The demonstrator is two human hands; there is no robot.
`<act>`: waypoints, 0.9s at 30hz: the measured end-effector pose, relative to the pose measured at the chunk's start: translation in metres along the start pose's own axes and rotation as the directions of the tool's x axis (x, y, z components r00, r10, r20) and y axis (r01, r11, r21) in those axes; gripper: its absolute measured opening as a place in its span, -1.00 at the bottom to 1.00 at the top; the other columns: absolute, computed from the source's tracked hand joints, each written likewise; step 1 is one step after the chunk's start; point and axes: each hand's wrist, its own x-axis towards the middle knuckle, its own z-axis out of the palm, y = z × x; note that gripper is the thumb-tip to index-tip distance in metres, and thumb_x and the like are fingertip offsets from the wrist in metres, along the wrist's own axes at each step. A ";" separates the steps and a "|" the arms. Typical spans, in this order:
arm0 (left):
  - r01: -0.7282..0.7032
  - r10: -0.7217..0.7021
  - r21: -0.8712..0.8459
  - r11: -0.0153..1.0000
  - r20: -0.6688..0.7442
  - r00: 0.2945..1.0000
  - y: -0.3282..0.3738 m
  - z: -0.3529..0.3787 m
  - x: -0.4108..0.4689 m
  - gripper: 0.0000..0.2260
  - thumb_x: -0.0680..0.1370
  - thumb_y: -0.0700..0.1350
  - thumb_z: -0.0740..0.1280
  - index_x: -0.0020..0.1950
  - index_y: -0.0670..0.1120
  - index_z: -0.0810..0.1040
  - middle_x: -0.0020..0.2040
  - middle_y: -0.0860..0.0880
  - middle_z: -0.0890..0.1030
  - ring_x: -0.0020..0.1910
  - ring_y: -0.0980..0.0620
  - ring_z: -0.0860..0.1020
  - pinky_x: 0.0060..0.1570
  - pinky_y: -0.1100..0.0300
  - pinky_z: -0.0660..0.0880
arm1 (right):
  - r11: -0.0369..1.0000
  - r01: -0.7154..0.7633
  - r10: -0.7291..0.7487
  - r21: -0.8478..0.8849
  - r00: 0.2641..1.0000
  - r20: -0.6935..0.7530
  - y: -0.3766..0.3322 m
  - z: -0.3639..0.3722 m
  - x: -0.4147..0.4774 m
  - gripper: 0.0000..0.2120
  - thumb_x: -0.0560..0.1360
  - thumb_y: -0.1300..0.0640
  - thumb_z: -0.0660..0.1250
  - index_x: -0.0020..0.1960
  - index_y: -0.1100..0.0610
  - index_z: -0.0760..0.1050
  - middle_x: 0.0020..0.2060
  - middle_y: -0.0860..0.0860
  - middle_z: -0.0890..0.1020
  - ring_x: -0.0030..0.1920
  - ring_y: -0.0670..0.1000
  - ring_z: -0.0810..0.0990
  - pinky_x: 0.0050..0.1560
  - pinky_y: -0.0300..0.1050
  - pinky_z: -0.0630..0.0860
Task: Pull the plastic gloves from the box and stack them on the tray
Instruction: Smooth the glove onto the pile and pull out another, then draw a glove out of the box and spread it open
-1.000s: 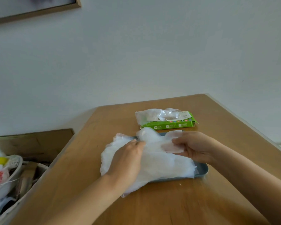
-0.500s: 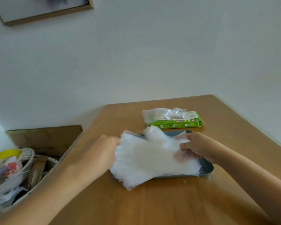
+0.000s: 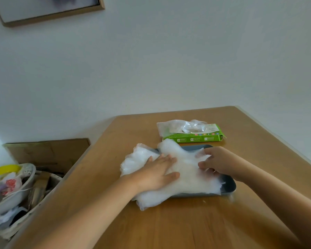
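Our left hand (image 3: 156, 174) lies flat, fingers (image 3: 167, 159) straight, on the gloves (image 3: 187, 175) piled on the tray (image 3: 229, 186), toward the far edge of the counter (image 3: 169, 230). The right hand (image 3: 218, 163) pinches their edge. We should smooth outward gently, squaring the overhang onto the tray.

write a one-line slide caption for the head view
Left hand presses flat on the stack of plastic gloves on the grey tray, right hand grips its edge, green glove box behind.
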 end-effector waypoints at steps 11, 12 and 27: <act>0.006 -0.007 0.028 1.000 0.053 0.999 -0.008 0.009 -0.003 -0.23 0.49 0.40 0.05 0.58 0.11 -0.16 0.57 0.14 -0.21 0.54 0.10 -0.24 0.49 -0.08 -0.27 | 0.616 0.457 -0.278 -0.642 0.888 0.366 0.002 0.013 -0.011 -0.26 0.46 -0.38 0.08 0.53 -0.22 -0.11 0.54 -0.17 -0.11 0.53 -0.13 -0.17 0.45 -0.17 -0.25; 0.012 -0.014 0.027 1.000 0.080 0.997 -0.011 0.004 -0.005 -0.18 0.47 0.41 0.10 0.57 0.12 -0.18 0.56 0.15 -0.22 0.54 0.11 -0.24 0.49 -0.08 -0.27 | 0.638 0.420 -0.214 -0.646 0.902 0.376 0.005 0.010 -0.011 -0.23 0.45 -0.40 0.10 0.53 -0.23 -0.17 0.54 -0.18 -0.16 0.53 -0.11 -0.19 0.46 -0.15 -0.24; 0.431 -0.452 -0.565 0.703 0.113 0.885 -0.061 -0.094 0.123 -0.69 0.60 -0.05 0.29 0.27 -0.20 0.48 0.12 -0.15 0.60 0.10 -0.09 0.57 -0.02 0.12 0.51 | 0.857 0.213 -0.321 -0.469 0.933 -0.162 0.070 -0.041 0.053 -0.66 0.60 -0.07 0.17 0.32 -0.03 0.47 0.48 -0.11 0.25 0.41 -0.04 0.36 0.37 -0.19 0.22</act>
